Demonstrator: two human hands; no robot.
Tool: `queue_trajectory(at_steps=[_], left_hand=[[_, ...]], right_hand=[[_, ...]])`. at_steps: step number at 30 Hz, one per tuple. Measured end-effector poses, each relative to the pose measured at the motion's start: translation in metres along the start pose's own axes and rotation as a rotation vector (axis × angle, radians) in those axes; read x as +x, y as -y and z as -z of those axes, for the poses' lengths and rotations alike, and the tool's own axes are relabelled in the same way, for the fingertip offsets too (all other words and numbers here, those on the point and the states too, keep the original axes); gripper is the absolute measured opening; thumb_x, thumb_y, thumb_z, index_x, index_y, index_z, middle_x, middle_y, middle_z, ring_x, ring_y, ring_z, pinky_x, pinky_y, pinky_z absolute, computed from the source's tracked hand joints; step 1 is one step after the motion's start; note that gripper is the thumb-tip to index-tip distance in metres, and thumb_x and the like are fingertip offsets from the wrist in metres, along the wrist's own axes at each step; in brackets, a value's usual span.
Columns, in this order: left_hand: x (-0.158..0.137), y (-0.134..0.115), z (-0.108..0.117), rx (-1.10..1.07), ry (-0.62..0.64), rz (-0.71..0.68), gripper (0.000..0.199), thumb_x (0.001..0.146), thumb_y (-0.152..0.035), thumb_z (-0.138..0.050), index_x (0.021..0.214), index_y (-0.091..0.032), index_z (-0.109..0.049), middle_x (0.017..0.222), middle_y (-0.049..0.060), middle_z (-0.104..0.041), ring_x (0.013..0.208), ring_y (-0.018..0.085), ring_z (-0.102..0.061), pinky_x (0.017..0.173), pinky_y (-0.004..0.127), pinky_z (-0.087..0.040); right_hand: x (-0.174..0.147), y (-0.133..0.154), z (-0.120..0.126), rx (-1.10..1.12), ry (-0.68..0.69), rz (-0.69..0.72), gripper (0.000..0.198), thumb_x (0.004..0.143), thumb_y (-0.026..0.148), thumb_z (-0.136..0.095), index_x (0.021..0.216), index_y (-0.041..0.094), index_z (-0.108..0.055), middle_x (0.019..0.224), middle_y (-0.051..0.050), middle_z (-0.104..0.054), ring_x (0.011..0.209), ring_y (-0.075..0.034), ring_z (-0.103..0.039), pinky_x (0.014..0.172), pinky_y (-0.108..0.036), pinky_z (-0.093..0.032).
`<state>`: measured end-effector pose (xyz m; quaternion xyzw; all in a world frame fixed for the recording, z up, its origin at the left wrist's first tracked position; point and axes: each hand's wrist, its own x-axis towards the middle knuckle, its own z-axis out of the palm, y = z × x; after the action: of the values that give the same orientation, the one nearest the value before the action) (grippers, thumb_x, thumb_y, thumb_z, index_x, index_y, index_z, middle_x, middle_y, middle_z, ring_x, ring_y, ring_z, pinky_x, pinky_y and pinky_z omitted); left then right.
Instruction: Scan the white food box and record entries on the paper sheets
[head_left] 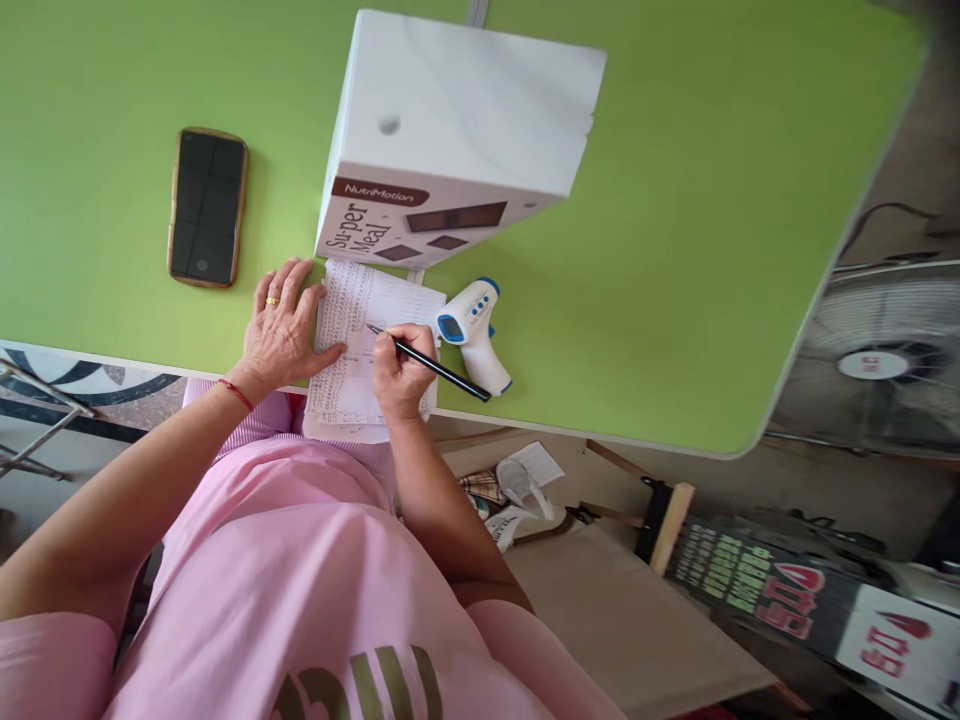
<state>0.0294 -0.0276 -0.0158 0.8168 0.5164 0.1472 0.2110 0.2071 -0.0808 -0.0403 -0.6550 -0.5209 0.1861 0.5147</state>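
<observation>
My right hand (403, 372) is closed round a black pen (450, 374), its tip down on the written paper sheets (352, 390). Rows of small handwriting cover much of the paper, which overhangs the table's near edge. With fingers spread, my left hand (283, 328) rests flat at the left edge of the sheets, the thumb on the paper. Just right of my right hand lies a white and blue infrared thermometer (480, 335). A white box (465, 110) printed "NutriMotion Super Meal" stands directly behind the paper.
A smartphone (207, 208) in a brown-edged case lies on the green table (697, 230), left of the box. Beyond the table's right edge stands a fan (874, 365). A beige fabric chair (622, 620) is below right, with a black printed sign (757, 580) beside it.
</observation>
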Motion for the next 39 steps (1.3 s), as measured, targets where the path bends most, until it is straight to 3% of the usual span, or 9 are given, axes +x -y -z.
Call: queue_trajectory(at_steps=[8, 13, 17, 20, 24, 28, 33, 35, 39], left_hand=[[-0.006, 0.006, -0.002, -0.079, -0.141, -0.051, 0.051, 0.086, -0.050, -0.067, 0.124, -0.017, -0.053, 0.141, 0.021, -0.056, 0.138, 0.038, -0.051, 0.116, 0.058, -0.040], [0.014, 0.040, 0.040, -0.066, -0.276, 0.078, 0.032, 0.086, -0.030, -0.065, 0.115, -0.023, -0.052, 0.124, 0.010, -0.061, 0.124, 0.032, -0.056, 0.112, 0.056, -0.043], [0.045, 0.082, 0.089, -0.019, -0.420, 0.423, 0.045, 0.078, -0.024, -0.075, 0.115, -0.021, -0.049, 0.126, 0.012, -0.055, 0.123, 0.030, -0.054, 0.112, 0.053, -0.044], [0.044, 0.092, 0.105, 0.059, -0.358, 0.545, 0.066, 0.074, -0.032, -0.083, 0.126, -0.019, -0.044, 0.134, 0.016, -0.050, 0.131, 0.035, -0.050, 0.117, 0.058, -0.039], [0.016, 0.082, 0.089, 0.123, -0.254, 0.632, 0.108, 0.061, -0.054, -0.090, 0.146, -0.018, -0.036, 0.144, 0.024, -0.043, 0.140, 0.050, -0.040, 0.118, 0.068, -0.032], [-0.003, 0.079, 0.061, 0.135, -0.315, 0.631, 0.122, 0.057, -0.058, -0.088, 0.156, -0.020, -0.027, 0.145, 0.026, -0.044, 0.138, 0.056, -0.039, 0.114, 0.077, -0.028], [-0.010, 0.076, 0.049, 0.112, -0.365, 0.662, 0.120, 0.058, -0.051, -0.085, 0.156, -0.015, -0.025, 0.142, 0.027, -0.047, 0.136, 0.053, -0.042, 0.114, 0.077, -0.027], [-0.013, 0.069, 0.048, 0.126, -0.345, 0.686, 0.118, 0.058, -0.052, -0.084, 0.154, -0.014, -0.028, 0.140, 0.028, -0.048, 0.136, 0.053, -0.042, 0.114, 0.075, -0.028], [-0.019, 0.056, 0.048, 0.157, -0.343, 0.704, 0.103, 0.062, -0.059, -0.082, 0.145, -0.014, -0.041, 0.136, 0.026, -0.050, 0.135, 0.051, -0.043, 0.114, 0.071, -0.031]], right_hand=[[0.001, -0.001, -0.001, 0.004, 0.029, -0.074, 0.036, 0.101, 0.051, -0.046, 0.103, 0.020, -0.065, 0.082, -0.003, -0.066, 0.075, -0.016, -0.067, 0.075, -0.031, -0.059], [-0.001, 0.001, -0.005, -0.011, 0.038, -0.111, 0.040, 0.102, 0.053, -0.043, 0.105, 0.021, -0.066, 0.077, -0.002, -0.064, 0.068, -0.015, -0.064, 0.068, -0.030, -0.057], [-0.001, -0.002, -0.006, -0.023, 0.066, -0.069, 0.039, 0.104, 0.047, -0.039, 0.125, 0.021, -0.060, 0.084, -0.002, -0.063, 0.075, -0.016, -0.065, 0.074, -0.031, -0.058], [0.009, -0.005, -0.001, -0.178, 0.108, 0.032, 0.042, 0.103, 0.033, -0.036, 0.141, 0.021, -0.050, 0.100, -0.008, -0.064, 0.093, -0.020, -0.066, 0.090, -0.040, -0.059], [0.032, -0.005, 0.014, -0.447, 0.219, 0.050, 0.050, 0.096, 0.017, -0.035, 0.143, 0.013, -0.050, 0.108, -0.017, -0.063, 0.106, -0.029, -0.065, 0.096, -0.052, -0.057], [0.042, 0.015, 0.017, -0.504, 0.284, 0.043, 0.052, 0.094, 0.016, -0.041, 0.144, 0.015, -0.053, 0.101, -0.015, -0.066, 0.096, -0.027, -0.067, 0.086, -0.045, -0.060], [0.041, 0.048, -0.045, -0.058, 0.511, 0.052, 0.037, 0.097, 0.029, -0.051, 0.130, 0.020, -0.064, 0.095, -0.008, -0.071, 0.083, -0.018, -0.066, 0.079, -0.033, -0.060], [0.045, 0.053, -0.084, 0.154, 0.684, -0.091, 0.040, 0.098, 0.032, -0.050, 0.134, 0.016, -0.061, 0.083, -0.003, -0.073, 0.069, -0.014, -0.065, 0.071, -0.030, -0.059], [0.059, 0.057, -0.141, 0.273, 0.723, -0.338, 0.052, 0.096, 0.029, -0.053, 0.144, 0.009, -0.052, 0.067, 0.003, -0.071, 0.061, -0.013, -0.064, 0.072, -0.029, -0.060]])
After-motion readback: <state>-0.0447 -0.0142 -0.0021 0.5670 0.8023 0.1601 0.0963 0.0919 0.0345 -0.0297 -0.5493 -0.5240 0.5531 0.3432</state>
